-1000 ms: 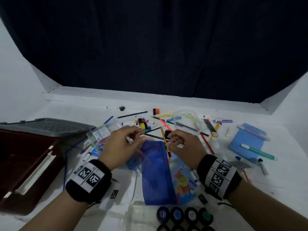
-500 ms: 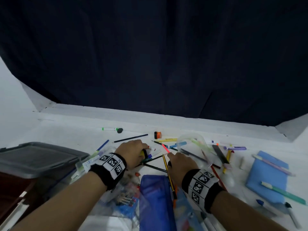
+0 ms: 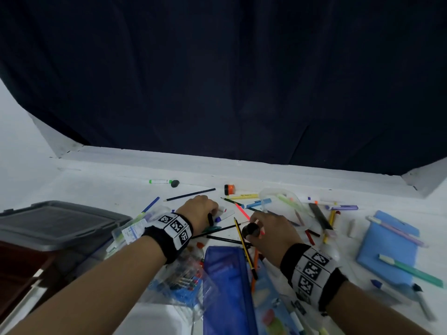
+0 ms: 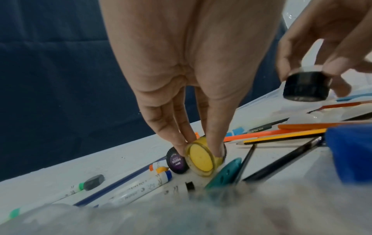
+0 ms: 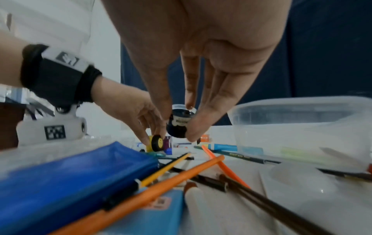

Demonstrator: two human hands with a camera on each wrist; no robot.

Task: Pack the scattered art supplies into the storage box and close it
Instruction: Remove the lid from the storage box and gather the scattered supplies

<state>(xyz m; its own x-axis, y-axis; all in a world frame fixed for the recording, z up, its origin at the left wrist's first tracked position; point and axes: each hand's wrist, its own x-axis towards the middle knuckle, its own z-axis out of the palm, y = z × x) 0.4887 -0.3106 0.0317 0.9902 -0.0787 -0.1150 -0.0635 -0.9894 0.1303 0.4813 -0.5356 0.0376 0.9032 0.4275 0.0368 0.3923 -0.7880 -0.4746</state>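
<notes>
My left hand (image 3: 200, 209) (image 4: 201, 147) pinches a small yellow paint pot (image 4: 202, 158) (image 5: 155, 144) lying on its side on the white table, next to a purple paint pot (image 4: 177, 162). My right hand (image 3: 263, 226) (image 5: 181, 127) pinches a dark paint pot with a black cap (image 3: 251, 230) (image 4: 306, 86) (image 5: 179, 123), lifted a little above the pencils. The dark storage box (image 3: 14, 269) stands open at the far left with its grey lid (image 3: 55, 223) resting beside it. A blue pencil pouch (image 3: 225, 286) lies between my forearms.
Pencils, markers and pens (image 3: 242, 211) lie scattered across the middle. A clear plastic tub (image 3: 280, 197) (image 5: 302, 120) stands behind my right hand. A blue notebook (image 3: 389, 247) with pens lies at the right. A dark curtain hangs behind the table.
Both hands left the blue pouch and reached forward into the scattered supplies. The left hand took hold of the yellow pot and the right hand picked up the dark pot.
</notes>
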